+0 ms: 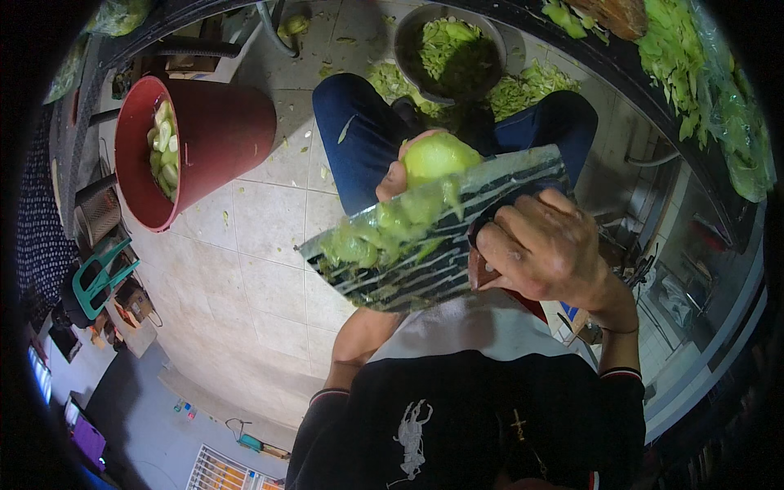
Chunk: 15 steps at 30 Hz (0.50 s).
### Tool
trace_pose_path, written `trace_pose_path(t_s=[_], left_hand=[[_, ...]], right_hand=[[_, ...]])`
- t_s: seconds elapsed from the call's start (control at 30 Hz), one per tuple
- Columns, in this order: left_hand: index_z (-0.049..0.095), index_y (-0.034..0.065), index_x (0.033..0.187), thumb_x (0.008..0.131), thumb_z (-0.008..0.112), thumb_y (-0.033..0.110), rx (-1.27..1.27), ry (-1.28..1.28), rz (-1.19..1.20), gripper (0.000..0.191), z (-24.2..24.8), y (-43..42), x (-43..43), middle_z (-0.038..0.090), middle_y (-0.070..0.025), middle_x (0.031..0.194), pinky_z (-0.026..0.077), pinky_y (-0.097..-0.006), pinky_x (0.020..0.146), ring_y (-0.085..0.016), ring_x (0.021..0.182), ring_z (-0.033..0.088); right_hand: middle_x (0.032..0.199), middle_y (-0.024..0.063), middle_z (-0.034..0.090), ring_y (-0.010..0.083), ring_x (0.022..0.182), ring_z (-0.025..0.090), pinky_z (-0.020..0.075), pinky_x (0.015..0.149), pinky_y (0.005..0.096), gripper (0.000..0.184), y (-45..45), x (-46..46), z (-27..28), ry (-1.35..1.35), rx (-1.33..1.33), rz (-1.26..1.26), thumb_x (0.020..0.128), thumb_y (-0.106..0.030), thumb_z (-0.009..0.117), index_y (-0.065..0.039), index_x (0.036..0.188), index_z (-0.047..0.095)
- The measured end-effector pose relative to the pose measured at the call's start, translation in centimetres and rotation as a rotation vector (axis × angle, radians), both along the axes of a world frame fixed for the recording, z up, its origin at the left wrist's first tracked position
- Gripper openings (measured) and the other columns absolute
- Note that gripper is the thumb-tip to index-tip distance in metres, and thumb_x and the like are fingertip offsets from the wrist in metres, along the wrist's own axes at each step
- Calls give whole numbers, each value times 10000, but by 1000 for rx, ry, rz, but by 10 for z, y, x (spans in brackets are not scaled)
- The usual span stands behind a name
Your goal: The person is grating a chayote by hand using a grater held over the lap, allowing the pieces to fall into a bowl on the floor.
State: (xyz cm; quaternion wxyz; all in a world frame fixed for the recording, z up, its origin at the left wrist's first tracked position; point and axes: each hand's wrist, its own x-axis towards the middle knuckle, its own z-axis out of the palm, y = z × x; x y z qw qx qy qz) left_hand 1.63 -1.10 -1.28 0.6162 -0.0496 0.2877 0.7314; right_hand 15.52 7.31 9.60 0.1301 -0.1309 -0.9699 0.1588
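My right hand (539,245) is closed on the brown handle (481,269) of a wide cleaver-like knife. Its broad dark blade (392,288) lies across the middle of the view, with wet pale green shreds (355,245) stuck along it. Just beyond the blade's far edge, my left hand (395,180) holds a peeled, pale green fruit or vegetable (441,158); most of that hand is hidden behind the blade and the fruit. Past my knees stands a round metal bowl (502,55) with green peelings (450,52) in it.
A red bucket (226,131) with pale green pieces (164,144) in it stands on the tiled floor at the left. More peelings (533,86) lie around the bowl. A dark table edge (674,122) curves across the upper right, bearing green peelings (674,67) and plastic bags (735,122).
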Motion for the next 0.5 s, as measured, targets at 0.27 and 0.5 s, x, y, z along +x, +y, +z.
trace_pose_path(t_s=[0.27, 0.5], left_hand=[[441, 70, 1348, 941, 459, 552, -3, -70, -64, 631, 26, -7, -5, 594, -141, 1169, 515, -421, 895, -257, 1024, 607], [477, 30, 1324, 939, 446, 535, 233, -526, -223, 635, -16, 6, -22, 602, -216, 1198, 470, -461, 964, -336, 1062, 606]], right_hand=[[659, -30, 545, 121, 617, 567, 444, 630, 286, 347, 36, 13, -15, 27, -245, -243, 685, -375, 808, -133, 764, 573], [648, -18, 531, 100, 586, 540, 369, 599, 266, 366, 4, 6, 3, 45, -78, 14, 799, -471, 677, -110, 808, 625]])
